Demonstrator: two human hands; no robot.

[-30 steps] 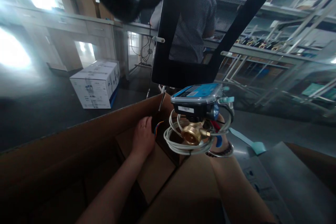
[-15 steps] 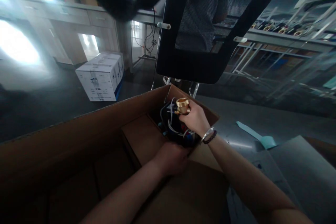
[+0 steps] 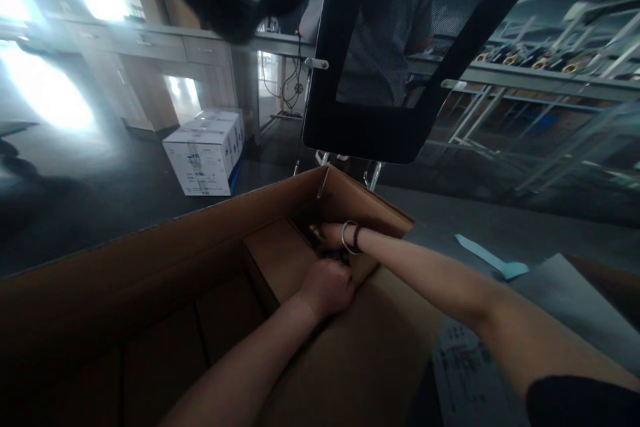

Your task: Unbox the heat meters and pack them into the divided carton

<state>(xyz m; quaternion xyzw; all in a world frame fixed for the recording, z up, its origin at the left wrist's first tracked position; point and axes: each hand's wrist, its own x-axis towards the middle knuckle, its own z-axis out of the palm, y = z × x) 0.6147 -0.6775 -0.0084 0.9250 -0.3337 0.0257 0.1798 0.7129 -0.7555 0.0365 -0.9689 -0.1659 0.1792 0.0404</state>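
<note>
Down in the far corner of a large open cardboard box (image 3: 370, 197), my right hand (image 3: 331, 235) is closed around a brass fitting (image 3: 316, 232). Only a small golden part of the fitting shows. The dark device with wires attached to it is mostly hidden in the gap below. My left hand (image 3: 329, 285) is curled into a fist just in front of that gap, against the edge of the inner cardboard. What its fingers hold is hidden. Beside the gap lies a closed inner carton (image 3: 280, 257), to the left of both hands.
Past the box stands a black mesh-backed chair (image 3: 360, 127) with a person in it. A white carton (image 3: 207, 153) sits on the floor at left. Brass-ended devices (image 3: 540, 61) line a bench at right. A pale green strip (image 3: 487, 257) lies to the right of the box.
My right hand has gone down into the box corner, lowering the brass fitting and its wired device into the gap. My left fist has stayed almost in place.
</note>
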